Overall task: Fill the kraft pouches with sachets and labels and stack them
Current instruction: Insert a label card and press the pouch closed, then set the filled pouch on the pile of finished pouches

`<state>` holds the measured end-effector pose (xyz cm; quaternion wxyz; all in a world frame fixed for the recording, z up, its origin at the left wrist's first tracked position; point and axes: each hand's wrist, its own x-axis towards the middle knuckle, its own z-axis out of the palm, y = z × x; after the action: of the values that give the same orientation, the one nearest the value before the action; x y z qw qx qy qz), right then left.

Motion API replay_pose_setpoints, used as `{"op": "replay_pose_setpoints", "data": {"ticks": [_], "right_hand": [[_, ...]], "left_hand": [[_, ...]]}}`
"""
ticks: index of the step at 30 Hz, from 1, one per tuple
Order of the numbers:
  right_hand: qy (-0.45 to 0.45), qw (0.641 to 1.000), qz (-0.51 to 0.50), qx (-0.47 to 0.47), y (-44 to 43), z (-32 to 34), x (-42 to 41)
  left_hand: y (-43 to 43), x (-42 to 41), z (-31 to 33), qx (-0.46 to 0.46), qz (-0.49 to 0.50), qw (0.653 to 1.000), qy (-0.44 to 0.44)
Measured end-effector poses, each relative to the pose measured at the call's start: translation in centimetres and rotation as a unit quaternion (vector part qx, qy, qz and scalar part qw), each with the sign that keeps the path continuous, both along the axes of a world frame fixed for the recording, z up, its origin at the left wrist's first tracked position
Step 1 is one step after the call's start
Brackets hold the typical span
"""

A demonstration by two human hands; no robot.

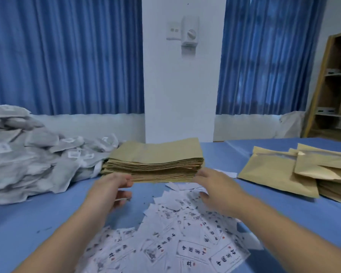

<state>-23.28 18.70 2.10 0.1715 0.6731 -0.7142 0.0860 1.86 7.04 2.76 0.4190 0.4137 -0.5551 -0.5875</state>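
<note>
A thick stack of flat empty kraft pouches (156, 158) lies mid-table. My left hand (112, 191) reaches its near left corner and the fingertips touch the stack's edge; the thumb hangs apart below. My right hand (215, 189) mirrors it at the near right corner, fingers against the stack's side, thumb off it. Neither hand visibly encloses a pouch. A big heap of grey-white sachets (28, 154) fills the left of the table. Printed white labels (175, 233) lie scattered under and in front of my forearms. Bulging kraft pouches (303, 172) are piled at the right.
The table has a blue cover (28, 223). Blue curtains and a white pillar with a wall switch stand behind it. A wooden shelf unit (335, 85) stands at the far right.
</note>
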Motion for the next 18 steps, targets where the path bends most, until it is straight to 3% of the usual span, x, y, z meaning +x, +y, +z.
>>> {"op": "replay_pose_setpoints", "data": {"ticks": [4, 7, 13, 18], "right_hand": [[0.086, 0.996, -0.020, 0.009, -4.0, 0.4, 2.5], [0.096, 0.992, -0.074, 0.020, -7.1, 1.1, 3.4], [0.017, 0.977, -0.209, 0.042, -11.6, 2.4, 1.4], [0.076, 0.969, -0.236, -0.003, -11.5, 1.3, -0.7]], "left_hand": [[-3.7, 4.4, -3.0, -0.131, 0.039, 0.978, -0.159], [-5.8, 6.1, -4.9, -0.201, 0.047, 0.949, -0.240], [-7.8, 6.5, -6.3, -0.204, 0.018, 0.935, -0.288], [-8.4, 6.5, -6.3, -0.190, 0.017, 0.939, -0.285]]}}
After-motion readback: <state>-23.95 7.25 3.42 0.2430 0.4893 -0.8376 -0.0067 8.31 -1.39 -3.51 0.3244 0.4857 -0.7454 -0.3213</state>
